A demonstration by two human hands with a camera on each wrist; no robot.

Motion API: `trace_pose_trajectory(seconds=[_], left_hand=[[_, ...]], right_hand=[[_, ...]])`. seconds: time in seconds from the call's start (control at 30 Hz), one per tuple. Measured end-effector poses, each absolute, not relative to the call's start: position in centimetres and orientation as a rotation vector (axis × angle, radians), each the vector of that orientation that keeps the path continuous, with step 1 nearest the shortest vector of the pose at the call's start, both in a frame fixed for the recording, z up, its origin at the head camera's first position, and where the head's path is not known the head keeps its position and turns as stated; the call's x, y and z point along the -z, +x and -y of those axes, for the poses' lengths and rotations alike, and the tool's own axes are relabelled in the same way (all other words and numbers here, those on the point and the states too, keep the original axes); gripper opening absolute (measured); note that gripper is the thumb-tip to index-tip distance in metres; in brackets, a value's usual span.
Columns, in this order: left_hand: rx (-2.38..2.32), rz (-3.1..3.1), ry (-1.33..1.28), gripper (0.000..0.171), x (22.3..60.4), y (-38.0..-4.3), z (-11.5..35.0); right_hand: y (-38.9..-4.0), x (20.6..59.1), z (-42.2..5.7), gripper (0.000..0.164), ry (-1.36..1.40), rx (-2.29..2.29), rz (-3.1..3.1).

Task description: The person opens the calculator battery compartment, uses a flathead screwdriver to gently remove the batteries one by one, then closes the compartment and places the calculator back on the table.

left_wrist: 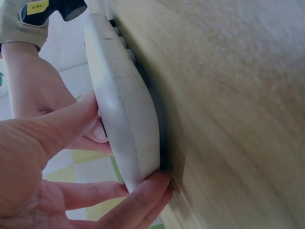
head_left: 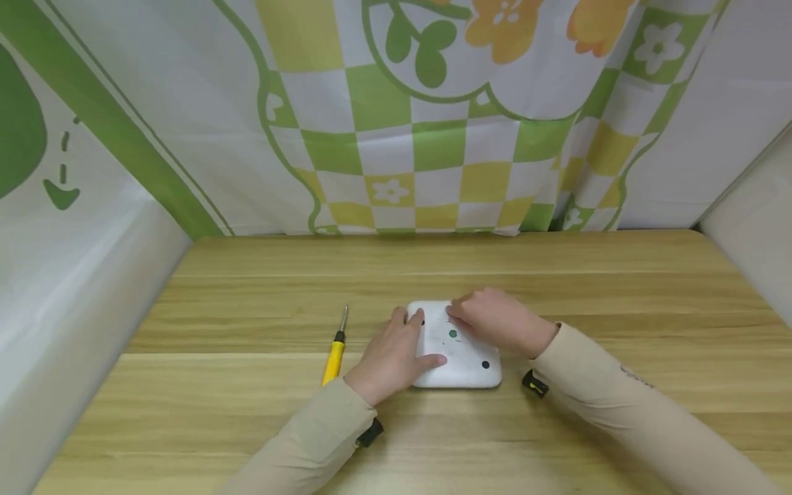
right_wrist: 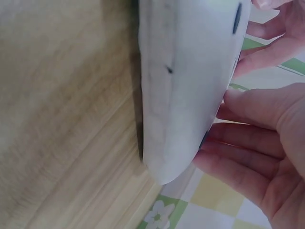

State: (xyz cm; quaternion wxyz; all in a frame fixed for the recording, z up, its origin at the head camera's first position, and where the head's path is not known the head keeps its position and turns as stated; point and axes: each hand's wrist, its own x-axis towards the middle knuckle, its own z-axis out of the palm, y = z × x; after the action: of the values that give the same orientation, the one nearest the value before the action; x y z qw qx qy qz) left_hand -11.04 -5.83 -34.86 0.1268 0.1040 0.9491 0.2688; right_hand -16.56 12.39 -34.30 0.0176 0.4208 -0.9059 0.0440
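A white, rounded-square device (head_left: pixel 460 375) lies flat on the table with its face up, carrying dark round spots near its corners and a green dot in the middle. My left hand (head_left: pixel 391 354) grips its left side, thumb on the upper face and fingertips (left_wrist: pixel 159 183) around the edge. In the left wrist view, a row of small knobs (left_wrist: pixel 123 42) shows along the underside. My right hand (head_left: pixel 495 317) is bent over the far right part, its fingertips (right_wrist: pixel 202 160) on the face by a dark spot. I cannot tell whether they pinch anything.
A screwdriver (head_left: pixel 335 357) with a yellow and black handle lies left of the left hand, its shaft pointing away. Behind the wooden table (head_left: pixel 247 295) hangs a checked green, yellow and white curtain (head_left: pixel 433 151). Pale walls stand at both sides.
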Motion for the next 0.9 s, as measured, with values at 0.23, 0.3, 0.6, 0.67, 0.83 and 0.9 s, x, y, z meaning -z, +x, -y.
trace_pose_trajectory(seconds=[0.23, 0.3, 0.6, 0.67, 0.83, 0.9], left_hand=[[-0.780, -2.760, 0.289, 0.079, 34.67, -11.10, 5.89], [-0.776, -2.762, 0.291, 0.079, 34.65, -11.11, 5.90], [-0.760, -2.764, 0.300, 0.079, 34.61, -11.03, 5.84], [-0.759, -2.765, 0.302, 0.079, 34.62, -11.02, 5.81], [-0.754, -2.773, 0.302, 0.079, 34.72, -11.00, 5.75], [-0.749, -2.777, 0.304, 0.079, 34.76, -10.99, 5.75]], right_hand=[[-16.44, 34.34, -12.45, 0.011, 1.344, -0.085, 2.743], [-16.44, 34.34, -12.48, 0.009, 1.350, -0.087, 2.738], [-16.57, 34.40, -12.34, 0.014, 1.155, -0.364, 2.825], [-16.59, 34.47, -12.30, 0.017, 1.101, -0.434, 2.837], [-16.64, 34.62, -12.42, 0.018, 0.978, -0.632, 2.882], [-16.62, 34.67, -12.49, 0.017, 0.952, -0.698, 2.881]])
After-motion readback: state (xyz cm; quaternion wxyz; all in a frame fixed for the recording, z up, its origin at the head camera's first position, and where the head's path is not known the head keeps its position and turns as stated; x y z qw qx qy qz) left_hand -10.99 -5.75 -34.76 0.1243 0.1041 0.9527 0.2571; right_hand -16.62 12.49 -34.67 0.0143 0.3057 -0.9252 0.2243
